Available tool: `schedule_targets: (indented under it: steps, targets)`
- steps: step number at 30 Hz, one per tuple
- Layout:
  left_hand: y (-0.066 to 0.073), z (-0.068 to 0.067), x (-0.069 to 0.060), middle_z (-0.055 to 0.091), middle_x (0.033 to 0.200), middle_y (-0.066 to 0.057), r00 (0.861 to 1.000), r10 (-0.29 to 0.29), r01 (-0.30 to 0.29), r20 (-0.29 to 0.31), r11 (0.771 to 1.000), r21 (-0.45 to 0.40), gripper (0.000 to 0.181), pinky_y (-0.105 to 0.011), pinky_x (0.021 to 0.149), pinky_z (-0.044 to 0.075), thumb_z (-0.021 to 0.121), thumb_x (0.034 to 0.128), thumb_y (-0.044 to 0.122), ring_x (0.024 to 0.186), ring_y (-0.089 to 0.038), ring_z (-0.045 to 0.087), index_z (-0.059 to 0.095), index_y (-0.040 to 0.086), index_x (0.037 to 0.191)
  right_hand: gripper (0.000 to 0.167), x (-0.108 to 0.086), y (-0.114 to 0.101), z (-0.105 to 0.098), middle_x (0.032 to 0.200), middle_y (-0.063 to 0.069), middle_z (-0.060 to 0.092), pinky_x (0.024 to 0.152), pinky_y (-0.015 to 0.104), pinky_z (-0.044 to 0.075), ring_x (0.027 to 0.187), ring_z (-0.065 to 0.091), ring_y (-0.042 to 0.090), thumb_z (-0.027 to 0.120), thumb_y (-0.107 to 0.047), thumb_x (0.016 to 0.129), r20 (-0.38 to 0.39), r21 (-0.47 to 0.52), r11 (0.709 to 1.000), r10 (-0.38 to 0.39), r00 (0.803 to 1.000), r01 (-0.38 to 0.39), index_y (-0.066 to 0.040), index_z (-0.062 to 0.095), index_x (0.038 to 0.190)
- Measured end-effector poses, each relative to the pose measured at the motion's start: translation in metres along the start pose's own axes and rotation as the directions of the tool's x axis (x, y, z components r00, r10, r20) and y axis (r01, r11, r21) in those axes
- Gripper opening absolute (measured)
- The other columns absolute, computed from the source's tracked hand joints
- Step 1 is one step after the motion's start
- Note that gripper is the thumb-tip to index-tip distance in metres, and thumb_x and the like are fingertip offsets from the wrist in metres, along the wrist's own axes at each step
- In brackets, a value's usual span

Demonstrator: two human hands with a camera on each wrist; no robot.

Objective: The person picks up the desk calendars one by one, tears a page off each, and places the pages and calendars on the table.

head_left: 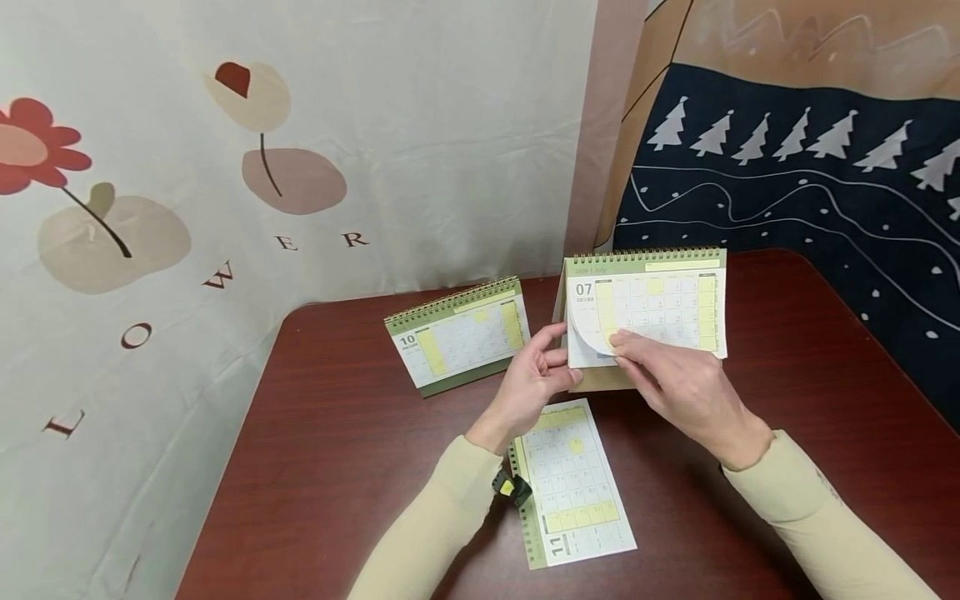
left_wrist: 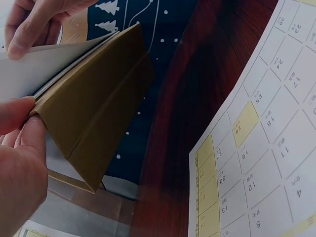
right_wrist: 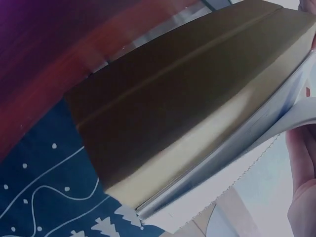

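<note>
The step in hand seems to be lifting the front page of the 07 calendar (head_left: 648, 308), which is at the far right of the worktop (head_left: 337, 467). The left hand (head_left: 536, 375) has its fingers closed on the calendar's lower left edge, while the right hand (head_left: 686, 379) pinches the page's curling lower edge. The next move probably calls for a steady grip and a gentle pull. The 10 calendar (head_left: 461, 337) stands just left, crowding the left hand; a loose 11 sheet (head_left: 573, 483) lies near, partly beneath the left wrist.
</note>
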State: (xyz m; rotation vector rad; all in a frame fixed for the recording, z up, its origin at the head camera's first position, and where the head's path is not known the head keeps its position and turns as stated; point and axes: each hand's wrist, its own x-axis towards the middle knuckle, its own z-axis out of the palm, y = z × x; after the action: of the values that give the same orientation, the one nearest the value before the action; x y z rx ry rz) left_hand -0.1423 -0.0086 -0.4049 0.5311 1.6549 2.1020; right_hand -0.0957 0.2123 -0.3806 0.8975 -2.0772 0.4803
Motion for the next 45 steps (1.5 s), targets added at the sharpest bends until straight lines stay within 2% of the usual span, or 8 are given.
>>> schedule_targets:
  steps: [4, 11, 16, 25, 35, 41, 43, 45]
  targets:
    - [0.000, -0.002, 0.000, 0.061, 0.132, -0.035, 1.000, -0.004, 0.004, -0.005, 1.000, 0.006, 0.069, -0.030, 0.089, 0.057, 0.055, 0.0916, -0.020, 0.103, -0.017, 0.070, 0.035, -0.002, 0.155, 0.042, 0.000, 0.000, 0.001, 0.107, 0.012, 0.078, 0.077, 0.040, 0.059, 0.095, 0.076, 0.026, 0.054, -0.036, 0.109, -0.032, 0.031, 0.999, 0.022, 0.999, -0.021, -0.001, 0.076, 0.106]
    - [-0.001, -0.002, 0.000, 0.061, 0.133, -0.035, 1.000, 0.010, -0.010, 0.010, 1.000, 0.000, 0.067, -0.028, 0.087, 0.057, 0.054, 0.0913, -0.021, 0.104, -0.016, 0.069, 0.037, -0.002, 0.154, 0.038, -0.001, 0.003, -0.002, 0.109, 0.010, 0.078, 0.098, 0.020, 0.048, 0.100, 0.075, 0.028, 0.061, -0.037, 0.104, -0.033, 0.182, 0.980, 0.090, 0.995, -0.083, -0.004, 0.080, 0.105]
    - [0.001, 0.000, 0.000, 0.061, 0.131, -0.036, 1.000, 0.018, -0.018, 0.025, 1.000, -0.015, 0.067, -0.029, 0.088, 0.057, 0.053, 0.0908, -0.022, 0.105, -0.017, 0.069, 0.038, -0.003, 0.153, 0.034, -0.001, 0.005, -0.004, 0.108, 0.010, 0.078, 0.098, 0.019, 0.049, 0.103, 0.074, 0.027, 0.065, -0.034, 0.102, -0.036, 0.264, 0.958, 0.126, 0.991, -0.113, -0.005, 0.081, 0.106]
    - [-0.001, 0.000, 0.000, 0.059, 0.132, -0.037, 1.000, 0.016, -0.016, 0.017, 0.999, -0.030, 0.069, -0.032, 0.090, 0.057, 0.054, 0.0898, -0.022, 0.103, -0.020, 0.071, 0.036, -0.003, 0.154, 0.041, -0.001, 0.001, -0.003, 0.110, 0.013, 0.078, 0.099, 0.014, 0.045, 0.096, 0.076, 0.031, 0.059, -0.036, 0.106, -0.089, 0.175, 0.970, 0.188, 0.978, -0.170, 0.001, 0.076, 0.109]
    - [-0.001, -0.002, -0.001, 0.061, 0.131, -0.035, 1.000, 0.008, -0.008, -0.009, 1.000, -0.016, 0.069, -0.030, 0.089, 0.057, 0.055, 0.0907, -0.022, 0.105, -0.021, 0.071, 0.037, -0.003, 0.154, 0.041, 0.005, 0.000, -0.004, 0.092, 0.020, 0.076, 0.091, 0.010, 0.046, 0.080, 0.075, 0.034, 0.056, -0.029, 0.105, -0.215, 0.150, 0.949, 0.305, 0.928, -0.278, 0.009, 0.070, 0.096]
    - [-0.002, -0.002, -0.001, 0.062, 0.131, -0.034, 1.000, 0.003, -0.003, -0.008, 1.000, -0.007, 0.068, -0.030, 0.090, 0.057, 0.055, 0.0907, -0.022, 0.104, -0.020, 0.071, 0.038, -0.002, 0.154, 0.019, 0.012, -0.004, -0.009, 0.090, 0.018, 0.074, 0.085, 0.007, 0.048, 0.088, 0.067, 0.000, 0.064, -0.011, 0.094, -0.274, 0.210, 0.889, 0.452, 0.849, -0.406, 0.008, 0.068, 0.095]
    - [-0.003, -0.002, -0.002, 0.063, 0.130, -0.034, 1.000, 0.000, 0.000, -0.005, 1.000, 0.001, 0.068, -0.031, 0.090, 0.057, 0.056, 0.0910, -0.021, 0.105, -0.021, 0.071, 0.038, -0.002, 0.153, 0.013, 0.017, -0.004, -0.014, 0.091, 0.020, 0.074, 0.086, 0.006, 0.047, 0.087, 0.067, 0.003, 0.066, -0.004, 0.092, -0.277, 0.201, 0.878, 0.476, 0.835, -0.434, 0.008, 0.068, 0.097]
    - [-0.004, -0.002, -0.002, 0.062, 0.131, -0.034, 1.000, -0.002, 0.003, -0.006, 1.000, 0.010, 0.068, -0.030, 0.091, 0.056, 0.055, 0.0912, -0.021, 0.105, -0.020, 0.070, 0.038, -0.002, 0.154, 0.011, 0.023, -0.003, -0.019, 0.094, 0.021, 0.074, 0.087, 0.006, 0.046, 0.084, 0.069, 0.014, 0.068, 0.001, 0.092, -0.271, 0.171, 0.882, 0.471, 0.839, -0.440, 0.009, 0.068, 0.099]
